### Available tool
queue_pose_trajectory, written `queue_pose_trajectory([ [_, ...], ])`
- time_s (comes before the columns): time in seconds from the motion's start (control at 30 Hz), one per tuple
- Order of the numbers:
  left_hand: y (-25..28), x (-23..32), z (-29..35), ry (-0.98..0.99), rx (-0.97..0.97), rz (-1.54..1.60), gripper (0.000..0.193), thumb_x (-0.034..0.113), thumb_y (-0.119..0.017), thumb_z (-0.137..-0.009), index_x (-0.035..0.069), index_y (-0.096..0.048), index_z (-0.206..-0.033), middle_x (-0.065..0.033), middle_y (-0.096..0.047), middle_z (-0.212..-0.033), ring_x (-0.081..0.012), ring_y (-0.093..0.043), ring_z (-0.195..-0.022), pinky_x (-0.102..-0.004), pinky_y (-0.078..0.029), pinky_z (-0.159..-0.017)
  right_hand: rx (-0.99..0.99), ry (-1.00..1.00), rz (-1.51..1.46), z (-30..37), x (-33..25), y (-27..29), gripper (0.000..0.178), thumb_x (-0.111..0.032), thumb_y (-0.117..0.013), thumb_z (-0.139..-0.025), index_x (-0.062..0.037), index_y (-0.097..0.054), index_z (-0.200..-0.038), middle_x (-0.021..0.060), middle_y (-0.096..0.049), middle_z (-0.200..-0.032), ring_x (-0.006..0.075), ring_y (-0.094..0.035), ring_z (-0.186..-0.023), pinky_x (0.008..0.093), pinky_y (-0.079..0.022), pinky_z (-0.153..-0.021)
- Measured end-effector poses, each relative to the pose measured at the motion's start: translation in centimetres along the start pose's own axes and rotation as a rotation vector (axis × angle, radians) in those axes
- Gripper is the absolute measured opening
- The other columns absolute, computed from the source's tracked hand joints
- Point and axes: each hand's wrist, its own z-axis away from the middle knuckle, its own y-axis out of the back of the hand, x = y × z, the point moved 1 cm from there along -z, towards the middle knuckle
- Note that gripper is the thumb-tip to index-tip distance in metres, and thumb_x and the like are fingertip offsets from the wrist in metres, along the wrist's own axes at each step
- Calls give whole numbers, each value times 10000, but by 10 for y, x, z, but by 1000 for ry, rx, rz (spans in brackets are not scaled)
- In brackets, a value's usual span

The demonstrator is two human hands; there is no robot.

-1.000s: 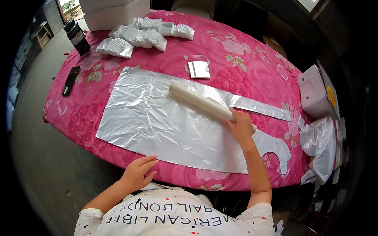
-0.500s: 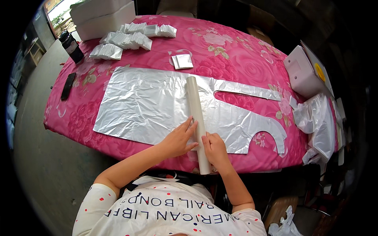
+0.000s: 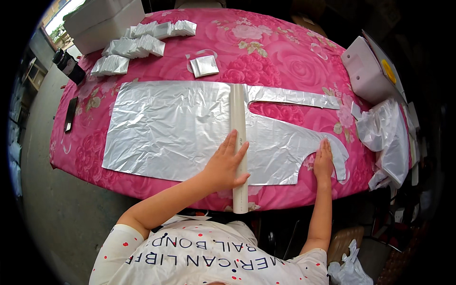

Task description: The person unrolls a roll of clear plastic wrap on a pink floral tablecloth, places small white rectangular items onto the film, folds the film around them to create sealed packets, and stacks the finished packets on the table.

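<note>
A silver foil sheet [image 3: 161, 126], cut with a long strap and a curved notch at its right end, lies wrinkled on the table. Across its middle rests a pale plastic pipe [image 3: 239, 114], whose near end reaches over the table's front edge. My left hand [image 3: 225, 159] lies on the pipe's near half with fingers spread, not wrapped round it. Farther right, my right hand [image 3: 323, 159] presses flat on the foil beside the curved cutout, fingers stretched out and holding nothing.
Several folded silver packets [image 3: 135, 46] are piled at the back left near a white foam box [image 3: 104, 23]. Two lie apart: a small packet stack [image 3: 204, 66] and a black phone [image 3: 71, 114]. A dark bottle [image 3: 69, 66], white case [image 3: 368, 69] and clear plastic bags [image 3: 382, 130] line the edges.
My right hand has left the pipe and moved right onto the foil. The pipe now stands straighter across the sheet, and my left hand is spread wider on it.
</note>
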Motion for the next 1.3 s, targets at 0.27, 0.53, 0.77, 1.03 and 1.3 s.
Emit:
queue_pose_trajectory([
  [0.27, -2, 7, -3, -6, 5, -50, 778, 357, -641, -708, 2, -342, -1332, -358, -103, -1402, -491, -178, -1302, -468, -243, -1059, 177, -247, 236, 18, 86, 14, 273, -124, -481, -874, 11, -600, -1079, 169, -593, -1134, 298, -558, -1063, 360, -419, -929],
  [0.53, 2, 5, 0, -34, 17, -39, 758, 345, -638, -730, -1, -334, -1332, -348, -103, -1404, -485, -177, -1301, -477, -240, -1057, 305, -231, 132, 16, 4, 49, 92, -104, -631, -773, -34, -577, -797, 86, -614, -761, 225, -587, -677, 342, -457, -623],
  [0.77, 16, 26, 2, 152, 25, 1082, 635, 299, -600, -849, 0, -328, -1339, -212, -349, -1356, -288, -414, -1225, -397, -375, -977, -32, -47, -831, 44, -180, 49, 109, -12, -656, -764, -21, -548, -779, 21, -595, -735, 61, -507, -623, 203, -422, -576],
  [1.03, 61, -70, 29, 615, -299, 1306, 195, 131, -625, -838, -34, -608, -941, -119, -655, -835, -173, -641, -765, -279, -532, -679, -306, 610, -793, 81, -258, 43, 293, -201, -707, -729, -26, -582, -929, 111, -615, -911, 289, -592, -846, 371, -480, -693],
  [1.3, 162, -203, 128, 783, 39, 550, 188, 47, -628, -782, -29, -586, -948, -90, -644, -866, -160, -625, -780, -280, -494, -713, -437, 97, -253, 99, -226, 58, 438, -419, -713, -695, -14, -587, -804, 123, -613, -752, 285, -603, -698, 347, -466, -601],
])
